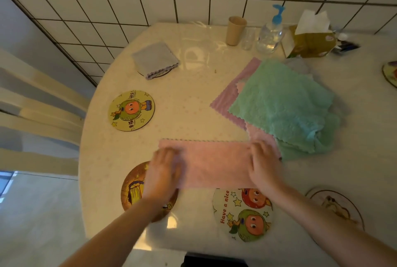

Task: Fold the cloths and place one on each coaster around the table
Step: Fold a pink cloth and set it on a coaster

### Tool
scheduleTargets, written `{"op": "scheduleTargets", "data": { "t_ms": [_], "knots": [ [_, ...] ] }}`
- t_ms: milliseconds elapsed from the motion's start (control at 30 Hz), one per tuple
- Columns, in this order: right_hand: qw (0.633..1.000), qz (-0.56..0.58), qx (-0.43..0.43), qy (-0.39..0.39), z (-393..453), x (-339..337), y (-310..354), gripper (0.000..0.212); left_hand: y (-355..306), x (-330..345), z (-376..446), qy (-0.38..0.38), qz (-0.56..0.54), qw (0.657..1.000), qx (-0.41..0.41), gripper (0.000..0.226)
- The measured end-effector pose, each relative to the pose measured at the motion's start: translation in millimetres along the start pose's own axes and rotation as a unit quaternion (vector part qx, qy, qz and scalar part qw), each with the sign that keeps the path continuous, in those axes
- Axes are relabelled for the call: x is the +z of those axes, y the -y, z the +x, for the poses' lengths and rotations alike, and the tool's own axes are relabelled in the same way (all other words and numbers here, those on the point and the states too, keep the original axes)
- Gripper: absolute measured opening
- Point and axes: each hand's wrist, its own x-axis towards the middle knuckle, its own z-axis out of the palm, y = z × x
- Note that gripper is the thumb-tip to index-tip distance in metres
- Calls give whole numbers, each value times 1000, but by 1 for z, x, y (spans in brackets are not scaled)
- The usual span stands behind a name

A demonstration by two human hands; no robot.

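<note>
Fingers: on the left hand (162, 172) they lie flat and close together, pressing the left end of the pink cloth (214, 163); nothing is pinched that I can see.
Pink cloth: a half-folded strip on the surface (189, 99), near the person's edge, with its long axis running left to right between both hands.
Right hand (263, 167): its fingers (256, 150) rest spread on the strip's right end, pressing rather than gripping.
Next fold, as I judge it: one short end carried over to the other, along that long axis; both hands sit equally near.
Coasters: the brown coaster (133, 189) lies partly under the left hand, the "Have a nice" coaster (242, 215) just below the strip.
Cloth pile (283, 103): green on top, to the right beyond the strip.
</note>
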Motion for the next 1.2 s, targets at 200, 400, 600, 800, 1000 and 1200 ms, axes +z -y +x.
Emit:
{"op": "scheduleTargets", "data": {
  "t_ms": [200,400,600,800,1000,1200],
  "knots": [
    [948,-130,-261,124,-76,27,21,69,-12,41,-63,180,115,956,200,54],
    [944,-194,-197,181,-92,18,3,103,31,30,-77,183,180,955,148,58],
    [941,-168,-193,223,-81,9,10,101,63,9,-101,157,182,970,42,65],
    [917,-183,-254,247,-56,-4,9,89,38,9,-99,114,194,973,-51,66],
    [906,-160,-313,237,-44,2,-2,72,-26,36,-85,69,147,986,-28,55],
    [901,-78,-378,197,-36,-10,-12,85,-83,73,-71,86,83,993,9,58]
  ]
}}
